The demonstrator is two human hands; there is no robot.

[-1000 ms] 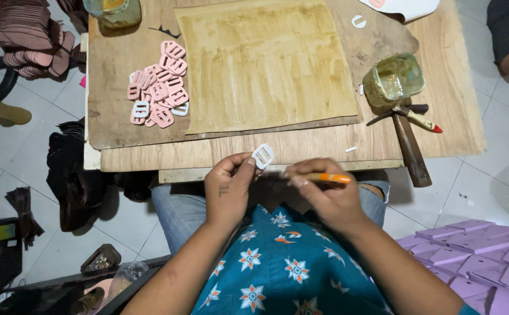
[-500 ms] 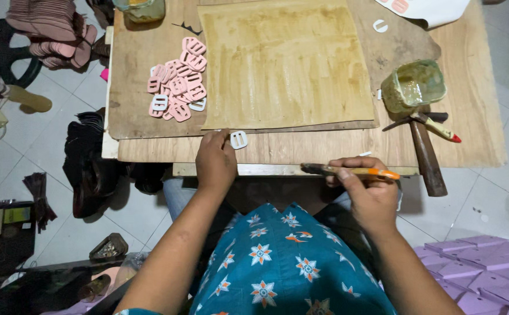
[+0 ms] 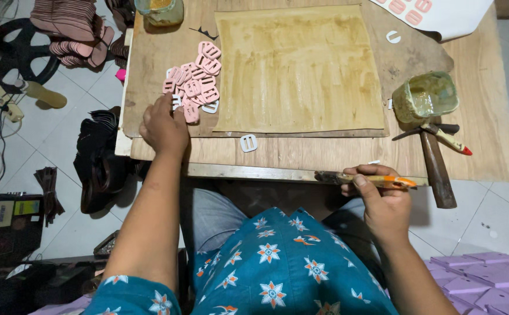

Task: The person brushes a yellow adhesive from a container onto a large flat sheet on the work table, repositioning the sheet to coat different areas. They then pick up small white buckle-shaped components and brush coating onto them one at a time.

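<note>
Pink buckle pieces (image 3: 193, 81) heaped on board; orange-handled brush (image 3: 371, 179) — bristles perhaps glue-darkened.

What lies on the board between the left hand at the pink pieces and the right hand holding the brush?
In the head view, one white buckle-shaped piece lies between the left hand and the right hand; otherwise bare wooden board.

The person's left arm stretches forward toward eleven o'clock, bare forearm nearly straight, ending in the left hand (image 3: 164, 125), which lies palm down with knuckles up and fingers curled forward. The right arm comes in from five o'clock, bent at the elbow and kept close to the body. The right hand (image 3: 383, 204) is closed in a loose fist, thumb on top pointing toward nine o'clock. The two hands sit well apart.
</note>
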